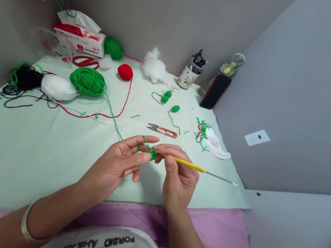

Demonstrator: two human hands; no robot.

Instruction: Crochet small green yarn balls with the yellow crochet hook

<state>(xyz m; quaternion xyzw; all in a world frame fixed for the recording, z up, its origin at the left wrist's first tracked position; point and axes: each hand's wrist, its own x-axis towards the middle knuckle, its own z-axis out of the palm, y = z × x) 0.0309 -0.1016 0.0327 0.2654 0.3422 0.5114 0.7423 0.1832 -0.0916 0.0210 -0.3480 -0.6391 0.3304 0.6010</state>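
Observation:
Between finger and thumb, my left hand (128,155) pinches a small green crochet piece (152,154), with green yarn looped over its raised index finger. My right hand (180,179) grips a crochet hook (189,164) by its yellow handle. The hook's near tip meets the green piece; its other metal end points right. From my left hand a green strand runs back to the green yarn ball (88,82). Just beyond my hands lie orange-handled thread snips (162,130). Small green crocheted balls (165,97) and a single green one (175,109) rest farther back, with yarn tails.
White yarn (59,87), black yarn (28,78) and a red yarn ball (125,72) lie to the left. Behind are a tissue pack (81,40), red scissors (86,62), white stuffing (155,67), a jar (189,76) and a phone (216,91). Yarn scraps (203,130) lie right.

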